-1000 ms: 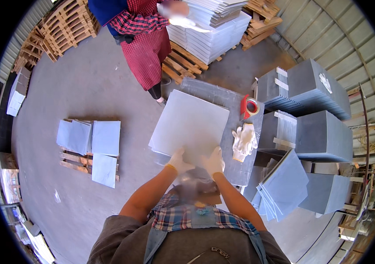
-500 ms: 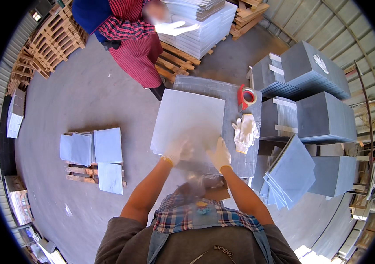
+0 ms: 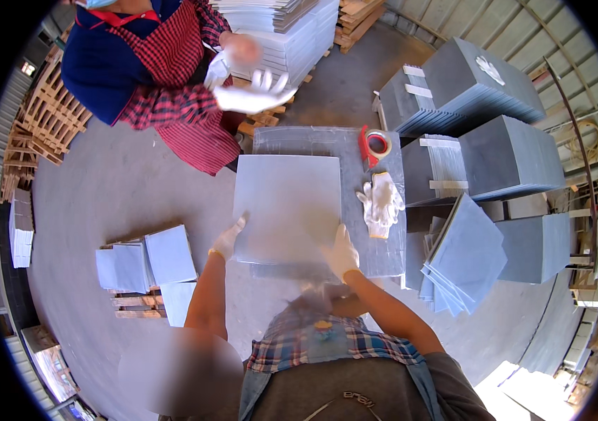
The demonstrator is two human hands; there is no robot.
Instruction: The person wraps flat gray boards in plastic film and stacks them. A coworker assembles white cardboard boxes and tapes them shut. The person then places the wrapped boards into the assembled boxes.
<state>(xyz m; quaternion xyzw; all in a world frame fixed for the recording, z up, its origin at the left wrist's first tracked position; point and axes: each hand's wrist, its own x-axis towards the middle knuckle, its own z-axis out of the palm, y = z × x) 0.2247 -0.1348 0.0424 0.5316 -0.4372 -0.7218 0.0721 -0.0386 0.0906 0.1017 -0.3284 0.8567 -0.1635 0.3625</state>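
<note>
A pale grey square slab (image 3: 286,203) lies flat on the plastic-covered table (image 3: 295,139) in front of me. My left hand (image 3: 229,238), in a white glove, holds its left edge with the fingers stretched along the side. Near the slab's right front corner, my gloved right hand (image 3: 342,254) grips the edge, its thumb side over the top face. Fingers under the slab are hidden. To the right on the table lie a pair of white gloves (image 3: 381,203) and a red tape dispenser (image 3: 375,146).
Across the table on the left stands a co-worker (image 3: 173,91) with gloved hands raised. Stacked grey slabs (image 3: 516,158) fill the right side, with leaning slabs (image 3: 464,256) nearer. A low pallet (image 3: 137,302) with slabs sits left. A blurred patch covers my left upper arm.
The slab has turned straighter and slid toward me. My left hand has moved from its front edge to its left side. The co-worker has come nearer.
</note>
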